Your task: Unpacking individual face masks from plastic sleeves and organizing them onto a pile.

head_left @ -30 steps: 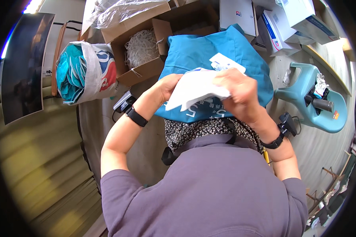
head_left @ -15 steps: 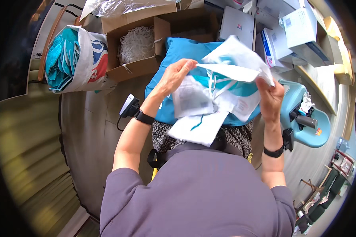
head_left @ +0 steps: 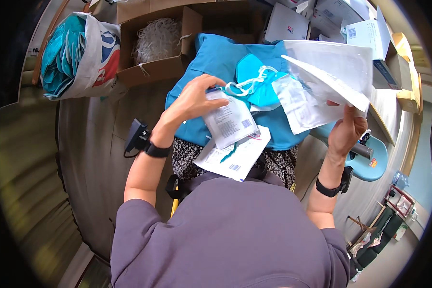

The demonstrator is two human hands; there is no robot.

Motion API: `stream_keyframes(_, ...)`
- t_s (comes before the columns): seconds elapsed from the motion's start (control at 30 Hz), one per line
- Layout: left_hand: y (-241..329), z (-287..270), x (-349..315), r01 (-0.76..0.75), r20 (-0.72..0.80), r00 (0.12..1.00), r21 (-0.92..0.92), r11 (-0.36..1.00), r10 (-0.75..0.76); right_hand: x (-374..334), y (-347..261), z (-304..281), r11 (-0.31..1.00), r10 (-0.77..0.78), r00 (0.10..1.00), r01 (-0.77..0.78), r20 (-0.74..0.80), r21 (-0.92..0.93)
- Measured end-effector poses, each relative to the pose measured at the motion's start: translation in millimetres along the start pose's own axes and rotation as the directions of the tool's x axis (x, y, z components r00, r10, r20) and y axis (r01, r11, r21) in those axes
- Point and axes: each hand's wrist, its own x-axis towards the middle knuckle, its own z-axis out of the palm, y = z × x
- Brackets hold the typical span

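My right hand (head_left: 343,134) grips a white pouch (head_left: 329,79) by its lower right part, holding it raised and slanted. Over the packets at the left, my left hand (head_left: 194,100) has thumb and forefinger apart, the thumb against a printed clear-and-white packet (head_left: 229,120). Just beyond its fingertips lie teal face masks (head_left: 258,79) with white straps (head_left: 247,88). Another packet (head_left: 290,103) lies partly under the raised pouch. A white printed pouch with a teal mark (head_left: 237,161) is nearest me. All this rests on blue cloth (head_left: 182,96) over my lap.
A white bag (head_left: 98,57) stuffed with teal masks (head_left: 62,55) stands at the far left. Beside it, a cardboard box (head_left: 149,72) holds white straps (head_left: 158,41). White boxes (head_left: 367,36) are stacked at the far right, above a light-blue stool (head_left: 372,168).
My left hand has let go of the pouch and come down to the printed packet. My right hand has carried the pouch rightward, uncovering the teal masks and straps.
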Motion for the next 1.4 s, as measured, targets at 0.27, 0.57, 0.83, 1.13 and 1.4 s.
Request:
stream_keyframes(0.27, 19.8, -13.1, -61.7, -0.315, 0.155, 0.949, 0.411, 0.855, 0.276, -9.0, -1.5, 6.5, 0.999, 0.043, 0.999, -0.043, 0.026, -0.023)
stream_keyframes(0.57, 49.5, -13.6, -73.2, -0.394, -0.129, 0.894, 0.233, 0.889, 0.430, -29.0, -6.4, 10.1, 0.997, 0.076, 0.997, -0.075, -0.035, 0.025)
stream_keyframes(0.83, 45.1, 2.7, -107.2, -0.459, 0.362, 0.848, 0.136, 0.878, 0.387, -37.6, 2.2, 5.0, 0.995, 0.095, 0.994, -0.096, 0.048, 0.002)
stream_keyframes(1.13, 81.9, -45.8, -73.5, -0.489, -0.196, 0.872, -0.324, 0.810, 0.448, -28.0, -7.1, 17.7, 0.996, -0.043, 0.999, 0.042, -0.011, -0.077)
stream_keyframes(1.4, 105.6, -47.5, -31.3, -0.436, -0.249, 0.875, -0.033, 0.900, 0.415, -13.2, -36.0, 45.2, 1.000, -0.007, 0.985, 0.005, 0.175, 0.014)
